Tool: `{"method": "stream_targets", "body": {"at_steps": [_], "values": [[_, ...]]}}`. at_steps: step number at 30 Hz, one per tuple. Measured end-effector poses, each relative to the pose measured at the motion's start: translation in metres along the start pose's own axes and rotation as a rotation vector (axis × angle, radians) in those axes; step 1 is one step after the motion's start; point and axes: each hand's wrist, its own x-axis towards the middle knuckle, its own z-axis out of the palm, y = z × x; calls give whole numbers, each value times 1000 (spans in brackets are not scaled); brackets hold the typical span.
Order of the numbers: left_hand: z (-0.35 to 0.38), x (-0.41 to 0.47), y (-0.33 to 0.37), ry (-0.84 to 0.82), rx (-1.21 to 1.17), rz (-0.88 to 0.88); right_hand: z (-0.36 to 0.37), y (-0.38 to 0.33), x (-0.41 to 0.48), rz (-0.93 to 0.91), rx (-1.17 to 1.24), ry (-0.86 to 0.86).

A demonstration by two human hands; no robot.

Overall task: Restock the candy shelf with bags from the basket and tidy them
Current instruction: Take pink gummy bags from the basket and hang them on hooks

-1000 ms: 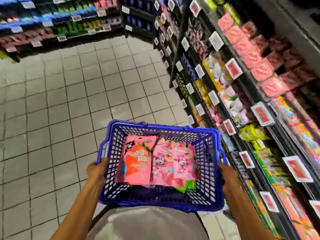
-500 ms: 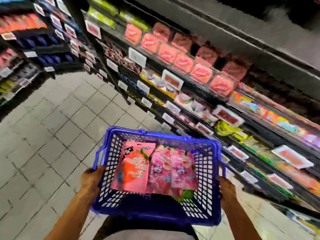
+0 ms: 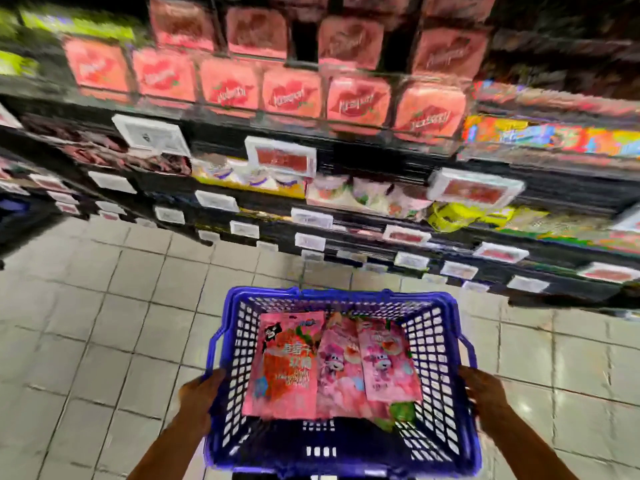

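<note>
We hold the blue basket (image 3: 346,295) | left hand (image 3: 202,393) fingers curled on its left wall | right hand (image 3: 485,393) fingers curled on its right wall | pink candy bags (image 3: 287,368) lie between our fingers | candy shelf (image 3: 381,152) ahead of them

A blue lattice basket (image 3: 346,295) hung level before the candy shelf (image 3: 363,150). Three pink candy bags (image 3: 337,375) lay flat inside, side by side and overlapping, over a green bag (image 3: 401,412).
</note>
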Motion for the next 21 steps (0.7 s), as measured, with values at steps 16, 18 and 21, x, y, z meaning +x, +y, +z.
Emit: {"method": "stream_targets", "body": {"at_steps": [16,18,21], "values": [[76,234,-22,-218,187,42,139,75,152,36,240,153],[84,252,-22,-258,208,43,145,80,167,38,274,96],[92,274,-21,-326,218,52,154,82,184,23,296,62]]}}
